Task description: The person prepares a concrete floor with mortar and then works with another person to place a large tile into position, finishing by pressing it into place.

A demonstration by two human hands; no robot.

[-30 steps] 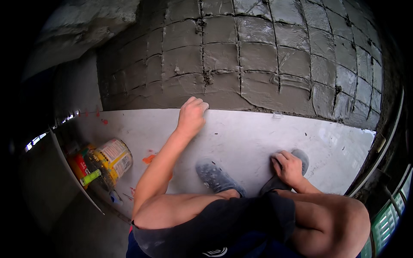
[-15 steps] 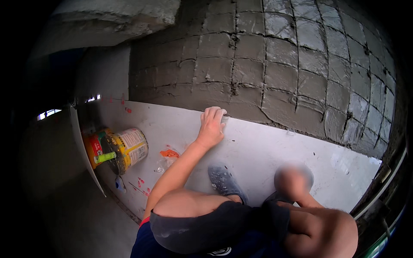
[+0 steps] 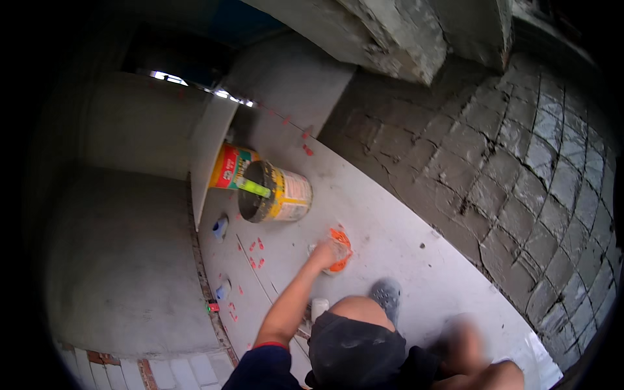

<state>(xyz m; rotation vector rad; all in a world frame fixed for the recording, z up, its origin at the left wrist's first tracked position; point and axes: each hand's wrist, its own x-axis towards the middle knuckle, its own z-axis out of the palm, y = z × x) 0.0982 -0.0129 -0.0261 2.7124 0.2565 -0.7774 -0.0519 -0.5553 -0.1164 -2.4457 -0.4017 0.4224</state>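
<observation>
My left hand [image 3: 325,252] reaches into or onto a crumpled clear bag of orange pieces [image 3: 339,261] lying on the pale tiled surface [image 3: 396,214]; its fingertips are partly hidden among the bag and pieces, so what they grip is unclear. My right hand [image 3: 469,344] is low on the right beside my bent leg, smeared by blur, so its fingers cannot be read. A grey clog [image 3: 385,296] is right of the bag. Above and left of the bag sits a yellow bucket [image 3: 292,201] with a bright green handle [image 3: 253,188] across its dark opening.
A red-and-yellow container [image 3: 229,162] stands behind the bucket against an upright board [image 3: 205,143]. Small blue items [image 3: 220,226] lie along the left. Scored grey mortar [image 3: 487,182] borders the tiles on the right, below a rough concrete overhang [image 3: 416,52].
My left hand has left the edge of the mortar bed and moved down-left to the orange pieces. The view has turned leftward, showing more floor on the left. My right hand stays low.
</observation>
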